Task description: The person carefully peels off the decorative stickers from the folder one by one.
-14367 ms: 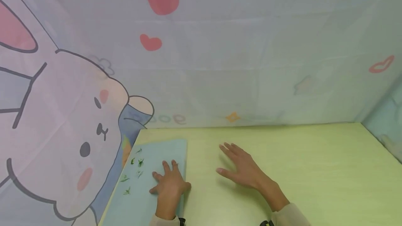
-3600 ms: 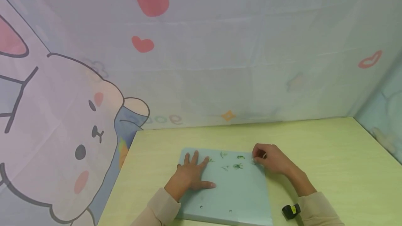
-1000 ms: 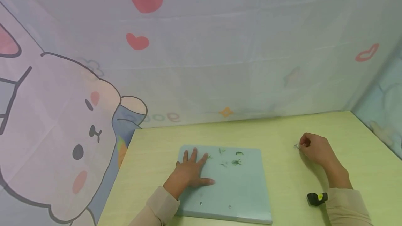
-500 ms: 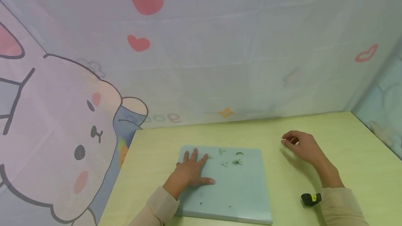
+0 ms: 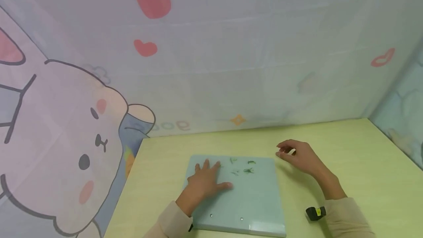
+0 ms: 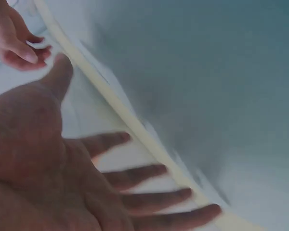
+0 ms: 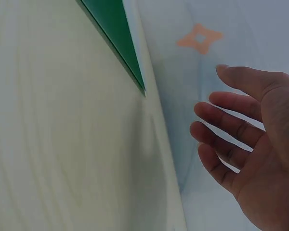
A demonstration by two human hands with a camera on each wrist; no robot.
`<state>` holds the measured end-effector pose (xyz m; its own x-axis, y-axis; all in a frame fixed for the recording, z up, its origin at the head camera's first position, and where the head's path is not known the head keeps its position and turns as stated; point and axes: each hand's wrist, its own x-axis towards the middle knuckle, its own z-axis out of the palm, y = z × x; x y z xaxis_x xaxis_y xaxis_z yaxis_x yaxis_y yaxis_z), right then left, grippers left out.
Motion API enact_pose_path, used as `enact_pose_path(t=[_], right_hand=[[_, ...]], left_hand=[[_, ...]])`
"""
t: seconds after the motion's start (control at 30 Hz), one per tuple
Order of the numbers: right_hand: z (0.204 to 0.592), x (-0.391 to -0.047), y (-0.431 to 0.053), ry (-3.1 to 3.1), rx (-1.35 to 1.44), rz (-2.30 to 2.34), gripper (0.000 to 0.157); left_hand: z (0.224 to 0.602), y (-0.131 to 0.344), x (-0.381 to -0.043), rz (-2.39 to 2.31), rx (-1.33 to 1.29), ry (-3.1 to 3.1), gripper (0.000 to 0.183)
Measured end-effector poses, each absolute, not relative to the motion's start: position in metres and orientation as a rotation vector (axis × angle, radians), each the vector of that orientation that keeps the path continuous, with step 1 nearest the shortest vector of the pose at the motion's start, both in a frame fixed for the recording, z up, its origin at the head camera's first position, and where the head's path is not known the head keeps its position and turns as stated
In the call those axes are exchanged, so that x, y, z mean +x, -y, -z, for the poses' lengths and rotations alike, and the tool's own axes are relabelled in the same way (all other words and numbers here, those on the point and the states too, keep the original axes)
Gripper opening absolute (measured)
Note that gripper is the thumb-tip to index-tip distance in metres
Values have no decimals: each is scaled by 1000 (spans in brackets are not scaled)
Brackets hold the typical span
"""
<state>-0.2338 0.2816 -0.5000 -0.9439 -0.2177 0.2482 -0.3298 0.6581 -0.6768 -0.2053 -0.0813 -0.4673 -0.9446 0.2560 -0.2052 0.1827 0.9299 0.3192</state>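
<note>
While my left hand point(image 5: 203, 181) spreads straight-fingered over a pale blue folder point(image 5: 248, 201), green sprigs point(image 5: 249, 170) lie on it to that hand's right; my right hand point(image 5: 300, 155), thumb and loosely bent fingers parted, hovers above the yellow table point(image 5: 357, 150), the folder just to its left.

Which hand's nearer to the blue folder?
Left: the left hand is over the far left part of the blue folder; the right hand is off it, beside the far right corner.
</note>
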Motion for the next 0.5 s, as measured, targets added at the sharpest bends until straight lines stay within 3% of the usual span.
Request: enact_pose_path(t=[0.27, 0.5], right_hand=[[506, -235, -258, 2757, 561, -1215, 35], [511, -236, -248, 2776, 626, -1231, 35]], left_hand=[[468, 63, -184, -325, 99, -2884, 111], [472, 62, -180, -240, 98, -2871, 113]])
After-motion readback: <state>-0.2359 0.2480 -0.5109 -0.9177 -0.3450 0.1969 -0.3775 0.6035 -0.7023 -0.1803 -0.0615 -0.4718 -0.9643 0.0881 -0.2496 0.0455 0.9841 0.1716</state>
